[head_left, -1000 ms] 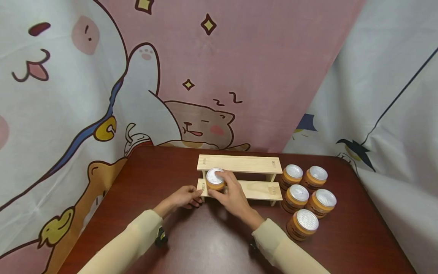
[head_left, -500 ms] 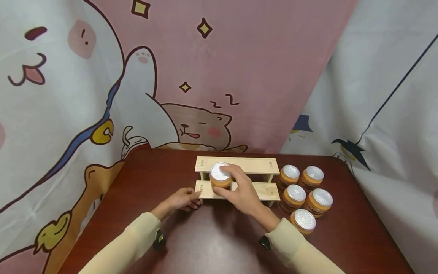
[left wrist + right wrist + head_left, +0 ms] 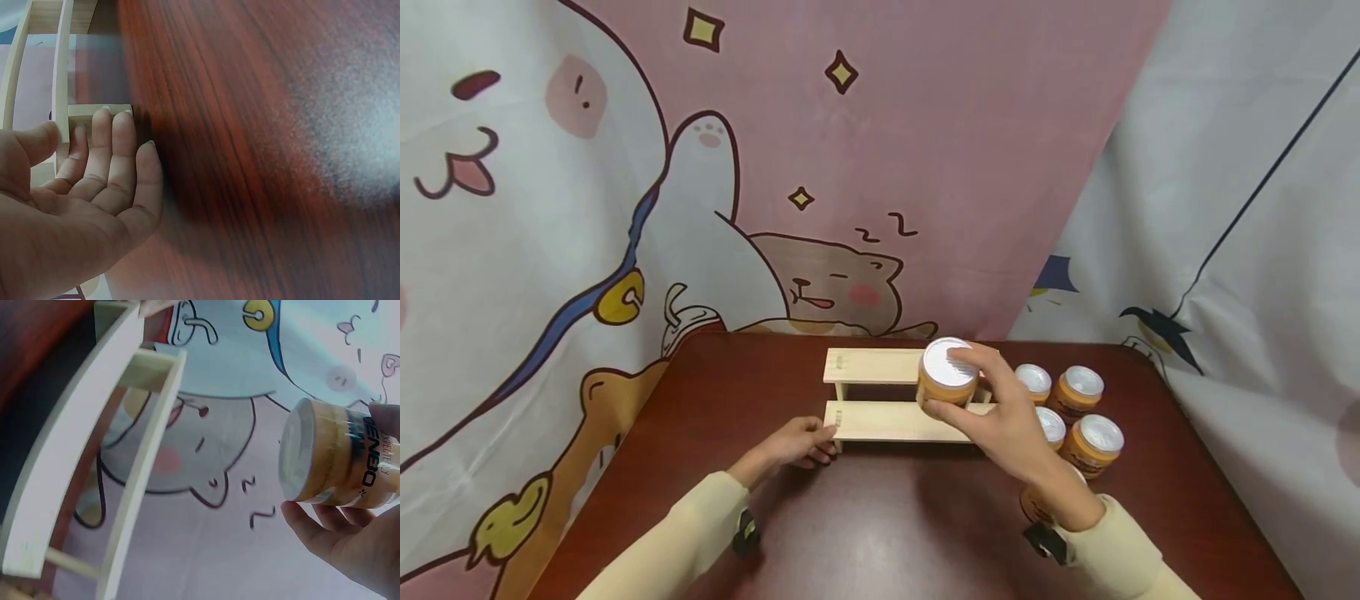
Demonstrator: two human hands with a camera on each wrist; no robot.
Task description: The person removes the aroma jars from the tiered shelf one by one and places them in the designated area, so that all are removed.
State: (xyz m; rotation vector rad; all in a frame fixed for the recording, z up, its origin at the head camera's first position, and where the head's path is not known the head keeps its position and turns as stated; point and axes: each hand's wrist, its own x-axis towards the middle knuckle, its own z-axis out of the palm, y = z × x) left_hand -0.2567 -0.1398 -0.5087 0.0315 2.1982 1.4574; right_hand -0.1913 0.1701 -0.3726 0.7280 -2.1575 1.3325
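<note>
My right hand (image 3: 1011,425) grips an orange jar (image 3: 946,383) with a silver-white lid, thumb and fingers on opposite sides. In the head view the jar overlaps the right half of a two-step light wooden rack (image 3: 880,421). The right wrist view has this printed jar (image 3: 340,453) apart from the rack's boards (image 3: 75,444). At the rack's left end, my left hand (image 3: 793,442) pinches the lower board. Its thumb lies on one face of the board and the index finger on the other, as the left wrist view makes plain; the remaining fingers (image 3: 124,147) sit near a rack leg.
Several similar orange jars (image 3: 1093,446) stand grouped on the dark red-brown table (image 3: 865,517), right of the rack. My right hand and forearm partly cover some of them. Behind the table hangs a cartoon-printed cloth (image 3: 955,167).
My right hand has raised the jar off the lower board's left end and carried it to the right. The left hand has kept its hold on the rack. The head view has shifted slightly.
</note>
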